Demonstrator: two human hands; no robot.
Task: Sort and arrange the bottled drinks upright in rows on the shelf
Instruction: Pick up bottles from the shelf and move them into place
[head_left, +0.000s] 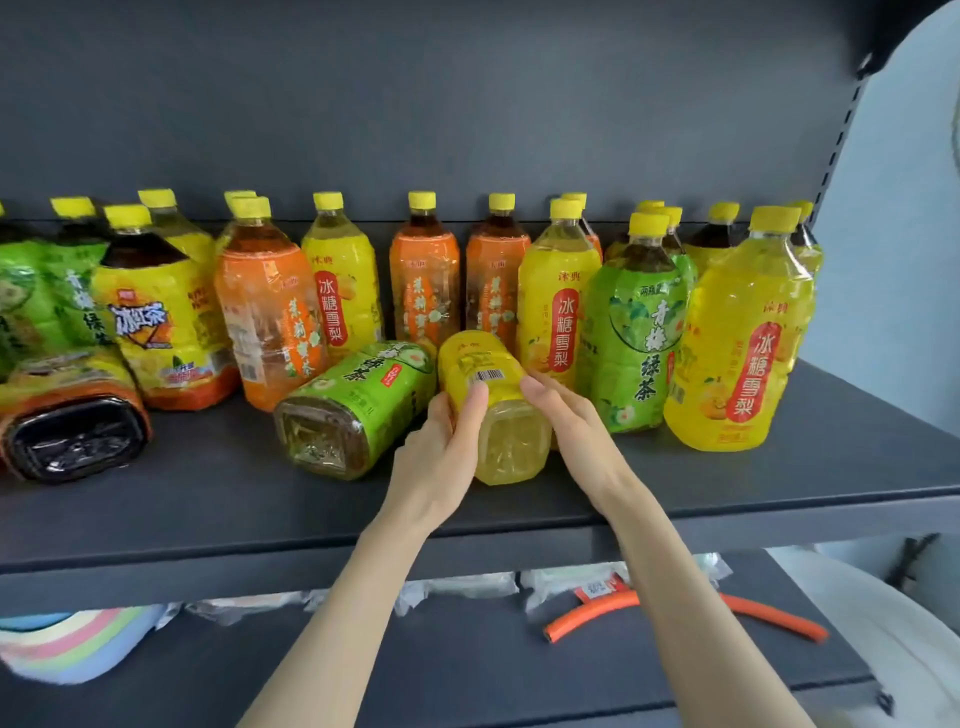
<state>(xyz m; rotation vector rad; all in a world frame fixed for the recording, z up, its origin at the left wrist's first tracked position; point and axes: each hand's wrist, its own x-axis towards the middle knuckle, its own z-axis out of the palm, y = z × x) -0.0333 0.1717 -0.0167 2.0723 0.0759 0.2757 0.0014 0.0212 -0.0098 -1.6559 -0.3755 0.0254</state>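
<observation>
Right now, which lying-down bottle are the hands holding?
The yellow bottle, between the left hand and right hand; the green bottle and black-bottomed bottle lie untouched.

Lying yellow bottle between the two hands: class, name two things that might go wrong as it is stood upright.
1. Its cap end points in among standing bottles, so tipping the lying yellow bottle up could topple the upright yellow bottle or the upright green bottle behind it.
2. Only the left hand grips it; the right hand lies flat against its side, so it might slip against the lying green bottle alongside.
</observation>
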